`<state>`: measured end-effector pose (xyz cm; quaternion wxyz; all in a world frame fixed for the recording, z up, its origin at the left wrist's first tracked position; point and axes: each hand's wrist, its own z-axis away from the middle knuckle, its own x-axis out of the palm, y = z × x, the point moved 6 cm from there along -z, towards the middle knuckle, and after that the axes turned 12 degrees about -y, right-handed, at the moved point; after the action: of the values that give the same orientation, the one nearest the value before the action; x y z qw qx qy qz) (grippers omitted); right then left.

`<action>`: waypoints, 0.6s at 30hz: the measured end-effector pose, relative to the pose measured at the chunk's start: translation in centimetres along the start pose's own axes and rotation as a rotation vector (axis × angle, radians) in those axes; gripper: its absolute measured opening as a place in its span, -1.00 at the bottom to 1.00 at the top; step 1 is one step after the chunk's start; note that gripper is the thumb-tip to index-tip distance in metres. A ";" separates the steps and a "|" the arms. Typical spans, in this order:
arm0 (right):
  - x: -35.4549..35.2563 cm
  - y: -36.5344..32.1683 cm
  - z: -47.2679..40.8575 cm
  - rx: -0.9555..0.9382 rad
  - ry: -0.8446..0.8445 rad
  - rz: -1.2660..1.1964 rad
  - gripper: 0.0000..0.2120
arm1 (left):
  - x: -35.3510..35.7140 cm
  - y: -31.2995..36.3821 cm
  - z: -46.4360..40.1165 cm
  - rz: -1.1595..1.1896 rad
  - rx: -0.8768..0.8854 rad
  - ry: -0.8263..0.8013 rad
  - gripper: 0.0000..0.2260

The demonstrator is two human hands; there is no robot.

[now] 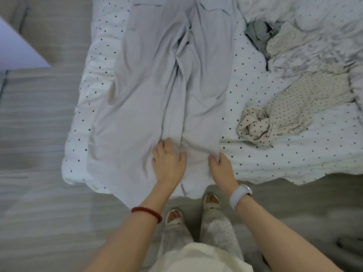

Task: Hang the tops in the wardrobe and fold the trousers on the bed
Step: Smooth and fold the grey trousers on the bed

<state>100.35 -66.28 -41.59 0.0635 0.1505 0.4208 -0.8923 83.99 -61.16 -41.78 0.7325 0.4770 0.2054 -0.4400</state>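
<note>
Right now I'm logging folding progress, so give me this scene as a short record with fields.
garment in work: grey trousers, spread out on the bed, not yet folded
left hand: fingers resting on the trousers' near end
right hand: pinching the trousers' right edge
surface: polka-dot duvet
other clothes: cream dotted garment, crumpled at right; blue-grey garment beyond it

Pale grey trousers [157, 79], white black-dotted duvet [265, 154], red bracelet [146, 211]

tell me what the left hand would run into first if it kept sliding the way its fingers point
Only more of the grey trousers. The left hand lies flat on them, fingers pointing up the bed, and the cloth runs on to the top of the picture.
</note>
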 end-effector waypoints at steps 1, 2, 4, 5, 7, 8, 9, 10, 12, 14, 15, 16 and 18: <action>-0.7 -0.1 0.6 -0.009 0.009 -0.004 -0.74 | 0.2 0.2 0.2 0.020 -0.033 0.002 -0.36; -1.7 -0.2 1.2 -0.013 0.022 0.002 -0.75 | 0.4 0.6 0.4 0.030 -0.058 0.006 -0.32; -4.5 -0.3 2.5 -0.034 0.061 -0.005 -0.72 | 0.9 1.5 0.5 0.024 -0.101 -0.001 -0.30; -5.4 -0.3 3.0 -0.039 0.056 -0.009 -0.70 | 1.1 1.3 0.4 0.011 -0.142 0.003 -0.33; -7.1 -0.1 3.7 -0.038 0.025 -0.019 -0.72 | 1.5 1.7 0.3 -0.020 -0.170 0.030 -0.47; -7.6 0.2 3.9 -0.028 0.004 -0.028 -0.74 | 1.6 2.0 0.2 -0.015 -0.158 0.042 -0.55; -8.2 0.6 4.0 -0.016 -0.005 -0.037 -0.75 | 1.9 2.6 0.3 0.021 -0.153 0.047 -0.61; -8.7 1.1 4.0 0.000 -0.011 -0.038 -0.74 | 2.3 2.7 0.4 0.087 -0.178 0.045 -0.61; -9.2 2.2 3.9 0.033 -0.039 -0.016 -0.74 | 3.0 2.4 1.0 0.291 -0.306 0.040 -0.50; -9.3 3.4 4.1 0.066 -0.093 -0.003 -0.74 | 4.1 2.2 1.7 0.435 -0.411 0.042 -0.36; -9.3 3.7 4.3 0.070 -0.106 -0.015 -0.73 | 4.5 2.2 2.0 0.454 -0.432 0.039 -0.32; -9.2 3.9 4.4 0.072 -0.103 -0.045 -0.72 | 5.0 2.1 2.2 0.464 -0.438 0.042 -0.31; -9.5 4.6 4.6 0.071 -0.074 -0.130 -0.73 | 5.7 1.7 2.7 0.513 -0.490 0.069 -0.33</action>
<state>109.41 -72.91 -39.13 0.0156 0.0920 0.3952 -0.9138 88.16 -65.80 -43.75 0.9046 0.3377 0.2030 -0.1628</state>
